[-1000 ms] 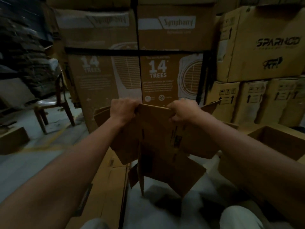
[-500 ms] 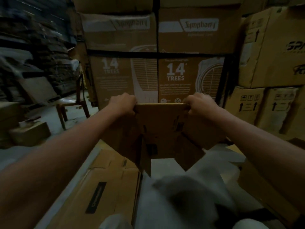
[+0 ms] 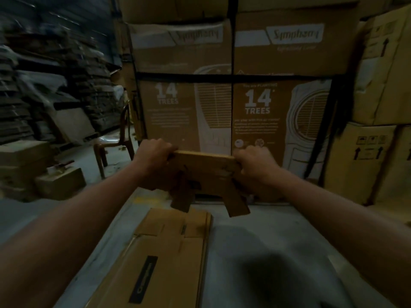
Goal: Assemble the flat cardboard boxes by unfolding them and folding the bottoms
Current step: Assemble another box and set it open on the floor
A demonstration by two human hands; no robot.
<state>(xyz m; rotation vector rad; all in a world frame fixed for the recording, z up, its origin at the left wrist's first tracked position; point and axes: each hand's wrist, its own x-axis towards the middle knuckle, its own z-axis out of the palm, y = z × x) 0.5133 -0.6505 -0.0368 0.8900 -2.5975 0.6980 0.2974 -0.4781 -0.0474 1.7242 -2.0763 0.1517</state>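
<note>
I hold a small brown cardboard box [image 3: 204, 174] up at arm's length, in front of the stacked cartons. My left hand [image 3: 153, 155] grips its upper left corner and my right hand [image 3: 253, 162] grips its upper right corner, fingers curled over the top edge. Two loose flaps hang down from the box's underside. Below it, a stack of flat folded cardboard boxes [image 3: 164, 252] with a black label lies on the floor.
Large printed cartons [image 3: 233, 96] bound with black straps stand straight ahead, with more cartons [image 3: 378, 107] at the right. A chair [image 3: 115, 143] and low boxes [image 3: 44, 174] stand at the left. Grey floor [image 3: 278, 241] lies beside the flat stack.
Both hands have lifted the box higher and pushed it farther out. My view has tilted up, so the white cloth on my lap has dropped out of sight.
</note>
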